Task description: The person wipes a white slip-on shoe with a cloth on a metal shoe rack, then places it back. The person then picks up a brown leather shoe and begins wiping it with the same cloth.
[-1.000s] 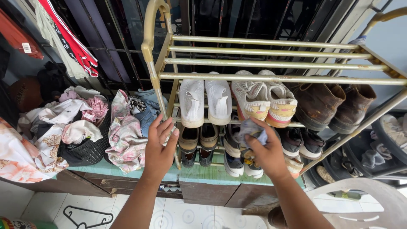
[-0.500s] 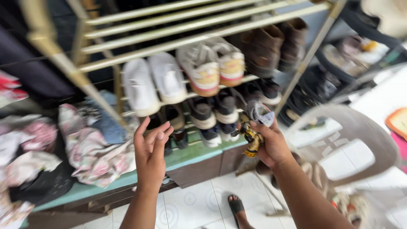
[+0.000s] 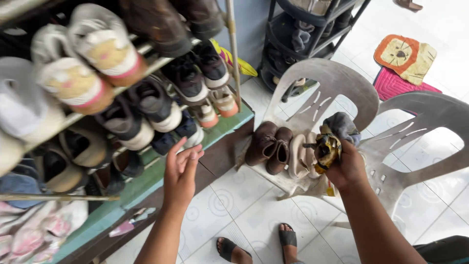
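My right hand (image 3: 348,168) grips a bunched grey and yellow-black cloth (image 3: 333,138) above a grey plastic chair (image 3: 328,85). On that chair's seat stand a pair of brown shoes (image 3: 269,148) and a beige pair (image 3: 299,155), just left of the cloth. My left hand (image 3: 180,175) hangs empty with its fingers apart, in front of the lower tiers of a metal shoe rack (image 3: 233,54). The rack holds several pairs: white and pink sneakers (image 3: 80,63) high up, and black sneakers (image 3: 181,80) lower down.
A second grey plastic chair (image 3: 430,132) stands at the right. The rack sits on a green-topped bench (image 3: 146,183). Behind is a black rack (image 3: 312,24), and a lion-face mat (image 3: 404,56) lies on the white tile floor. My sandalled feet (image 3: 259,242) are below. Clothes (image 3: 34,230) lie at left.
The view has swung right and down, from the rack toward the chairs. My right hand has carried the cloth away from the rack to above the chair with shoes. My left hand stays empty.
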